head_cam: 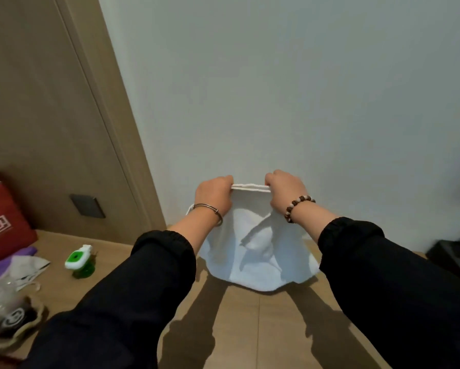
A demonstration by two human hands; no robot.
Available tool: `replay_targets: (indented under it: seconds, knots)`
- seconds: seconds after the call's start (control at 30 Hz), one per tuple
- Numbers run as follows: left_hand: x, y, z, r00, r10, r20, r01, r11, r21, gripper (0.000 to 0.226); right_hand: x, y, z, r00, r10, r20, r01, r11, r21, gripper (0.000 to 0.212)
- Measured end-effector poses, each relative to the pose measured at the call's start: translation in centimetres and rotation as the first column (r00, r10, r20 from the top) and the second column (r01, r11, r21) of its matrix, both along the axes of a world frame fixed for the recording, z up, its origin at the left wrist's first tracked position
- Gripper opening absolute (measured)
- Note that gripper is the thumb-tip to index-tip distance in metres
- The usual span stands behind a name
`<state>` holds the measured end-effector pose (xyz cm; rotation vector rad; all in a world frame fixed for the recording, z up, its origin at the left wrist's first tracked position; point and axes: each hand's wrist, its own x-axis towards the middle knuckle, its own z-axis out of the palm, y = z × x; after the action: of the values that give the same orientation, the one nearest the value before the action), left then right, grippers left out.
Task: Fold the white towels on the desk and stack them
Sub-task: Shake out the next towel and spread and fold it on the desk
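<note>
Here, holding a white towel [252,249] up over the far part of the desk [236,328], close to the wall, and letting the lower part sag down to the wood, seemingly touching it. Judging it as light, soft and limp: draping in loose folds, bunching in the middle, keeping no shape unless stretched. Not looking slippery or fragile, so probably needing no careful squeeze, only an even pull. Best taking it along the top edge, out near the corners, so as to let the cloth hang flat. Gripping that top edge with the left hand [214,194], curling the fingers over it and turning the knuckles up. Pinching the same edge with the right hand [286,190], curling the fingers likewise and stretching a short strip of hem taut between the two fists. Keeping both hands rather near each other, and leaving the outer parts of the towel drooping on either side. Seeing no second towel or finished stack anywhere in view.
</note>
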<state>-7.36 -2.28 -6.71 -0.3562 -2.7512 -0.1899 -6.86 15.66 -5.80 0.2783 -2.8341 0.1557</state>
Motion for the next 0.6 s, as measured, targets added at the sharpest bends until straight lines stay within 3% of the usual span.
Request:
replay_targets:
  seconds: [0.07,0.17,0.3,0.37,0.47,0.53,0.57,0.6]
  knots:
    - [0.5,-1.2,1.0,0.997,0.031,-0.075,-0.037,0.997,-0.07,0.021,0.1,0.2,0.6,0.996,-0.085,0.041,0.076,0.981,0.178,0.023]
    - [0.6,-3.3,1.7,0.973,0.044,-0.227,-0.047,0.999,-0.01,0.02,0.0,0.6,1.0,0.982,-0.184,-0.052,0.189,0.972,0.138,0.022]
    - [0.2,-6.0,1.8,0.978,0.205,-0.043,-0.209,0.97,-0.127,0.016,-0.1,0.8,0.8,0.964,-0.243,-0.109,0.255,0.961,0.108,0.025]
    - [0.1,-7.4,1.4,0.956,0.294,0.002,-0.293,0.953,-0.082,0.016,-0.3,1.2,0.6,0.944,-0.31,-0.108,0.315,0.949,0.024,0.024]
    - [0.1,-8.8,0.8,0.917,0.38,0.116,-0.395,0.906,0.153,0.019,-0.8,2.5,0.4,0.929,-0.368,-0.037,0.358,0.919,-0.165,0.024]
    - [0.1,-8.9,0.8,0.916,0.304,0.264,-0.389,0.834,0.39,0.028,-0.7,3.1,0.3,0.943,-0.306,0.132,0.333,0.847,-0.414,0.038]
    - [0.2,-8.7,0.9,0.913,0.24,0.33,-0.39,0.752,0.532,0.025,-0.5,3.3,0.3,0.945,-0.24,0.225,0.328,0.729,-0.6,0.037]
    - [0.5,-8.4,1.0,0.906,0.168,0.389,-0.405,0.614,0.678,0.018,-0.1,3.4,0.3,0.94,-0.163,0.301,0.34,0.544,-0.767,0.031]
